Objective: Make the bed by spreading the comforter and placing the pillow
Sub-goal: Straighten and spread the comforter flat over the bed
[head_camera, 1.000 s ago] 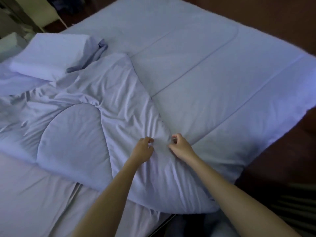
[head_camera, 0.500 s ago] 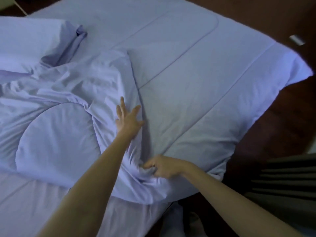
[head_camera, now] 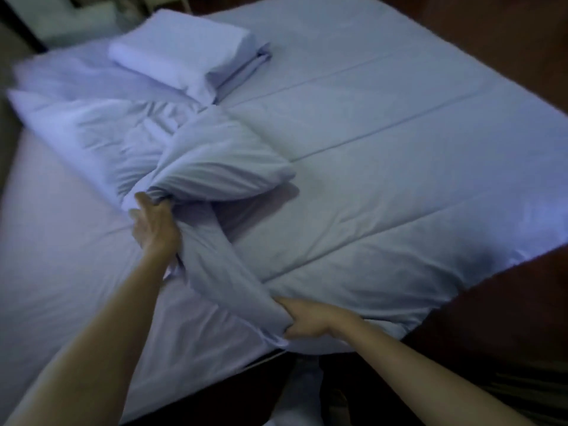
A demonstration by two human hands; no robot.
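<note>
The bed [head_camera: 55, 272] fills most of the view, its pale sheet bare along the left side and near corner, with dark floor [head_camera: 507, 348] showing to the right and below. Over the right and far part of the mattress the pale blue comforter [head_camera: 384, 186] lies spread flat, its stitched seams running as long diagonal lines; its left portion is folded back and bunched into a rumpled mound near the middle of the bed. The pillow [head_camera: 181, 56] lies at the far left, resting on the crumpled upper edge of the comforter, well apart from both hands. From the mound a twisted band of comforter fabric runs down toward the near edge of the bed, stretched between the two hands. The left hand [head_camera: 155, 229] is closed around the upper end of that band, thumb upward and fingers [head_camera: 163, 207] curled into the gathered cloth just beneath the raised fold. The right hand [head_camera: 310, 321] grips the lower end near the mattress edge, its fingers [head_camera: 289, 315] wrapped under and buried in the fabric so that only the knuckles and thumb side show. Both forearms reach in from the bottom of the view.
</note>
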